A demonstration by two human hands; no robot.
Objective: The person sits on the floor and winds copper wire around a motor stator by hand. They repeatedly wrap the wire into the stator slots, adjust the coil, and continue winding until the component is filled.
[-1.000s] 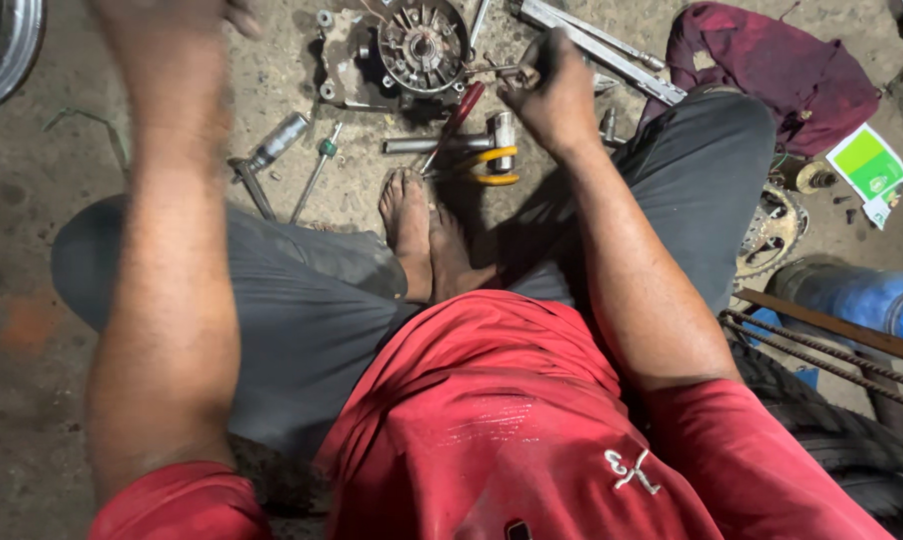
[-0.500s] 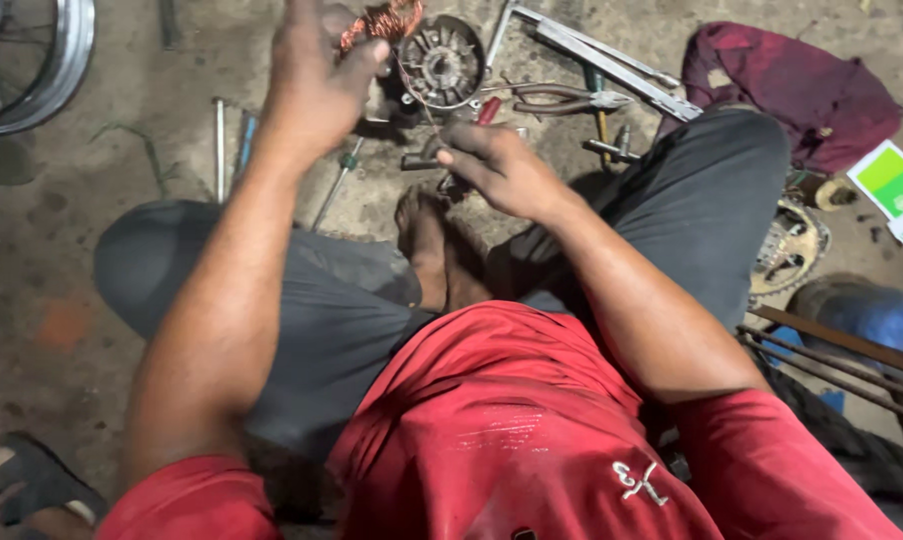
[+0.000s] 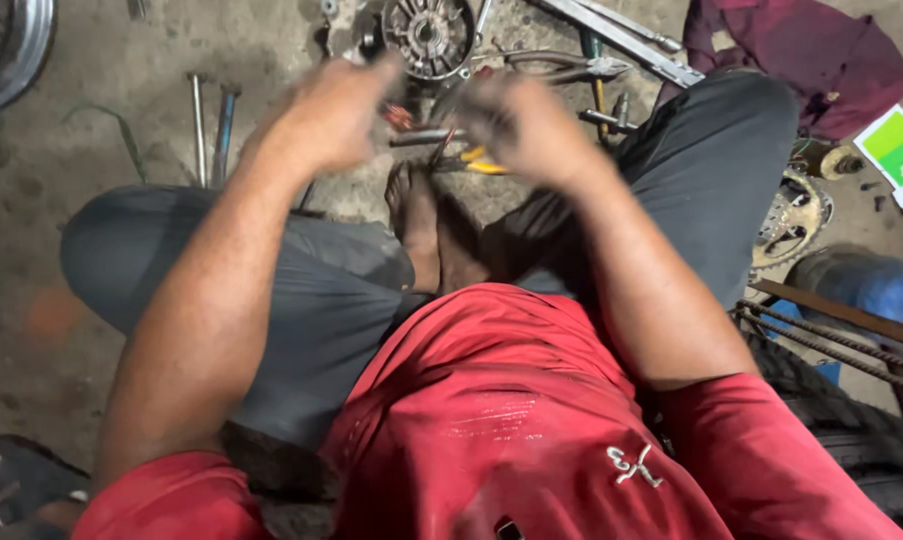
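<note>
I sit cross-legged on the floor with both hands raised over my bare feet, and both are blurred by motion. My left hand (image 3: 334,118) is curled, with a small copper-red part (image 3: 402,115) at its fingertips. My right hand (image 3: 524,130) faces it a few centimetres away with its fingers bent. Whether the right hand grips anything is lost in the blur. A short metal rod (image 3: 424,137) and yellow-handled pliers (image 3: 484,165) lie on the floor just below the hands. A round finned engine part (image 3: 430,35) lies beyond them.
A long flat metal bar (image 3: 622,35), a maroon cloth (image 3: 812,55) and a green-and-white card (image 3: 897,150) lie at the upper right. A sprocket (image 3: 792,215) and a blue drum (image 3: 872,285) are on the right. Two rods (image 3: 212,125) and a wheel rim (image 3: 22,50) are on the left.
My left hand has come down from the round engine part towards the middle. My right hand has risen from the tools, and the two hands are now close together.
</note>
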